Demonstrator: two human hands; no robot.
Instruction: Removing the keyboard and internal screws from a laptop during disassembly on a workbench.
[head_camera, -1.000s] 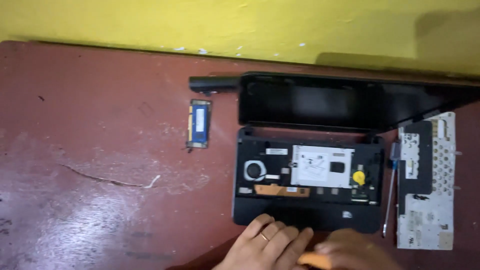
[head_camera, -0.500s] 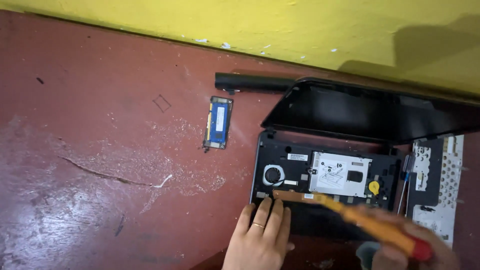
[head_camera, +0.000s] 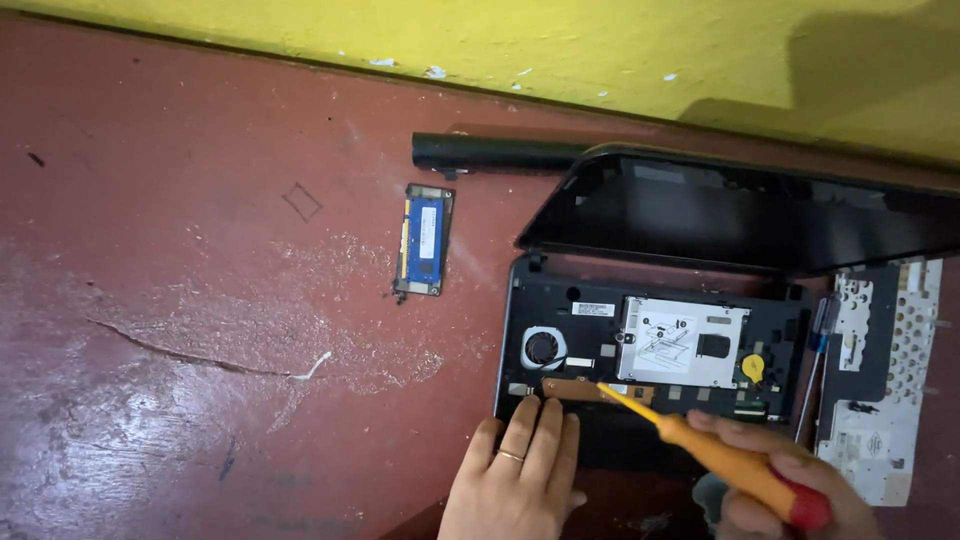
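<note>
Right hand (head_camera: 790, 490) is clamped on the stiff, light screwdriver (head_camera: 715, 452); left hand (head_camera: 520, 470), fingers flat, steadies the fragile opened laptop (head_camera: 650, 350), lower right of frame.

Two bare hands, no sleeves showing

The left hand (head_camera: 520, 475) wears a thin gold ring; the right hand (head_camera: 800, 495) wears nothing.

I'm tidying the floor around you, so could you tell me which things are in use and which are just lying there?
In use:
left hand, pressing on the opened laptop base
right hand, holding the orange screwdriver, tip at the copper strip

Lying about:
blue memory module
black battery bar
removed keyboard panel
blue-handled screwdriver
</note>
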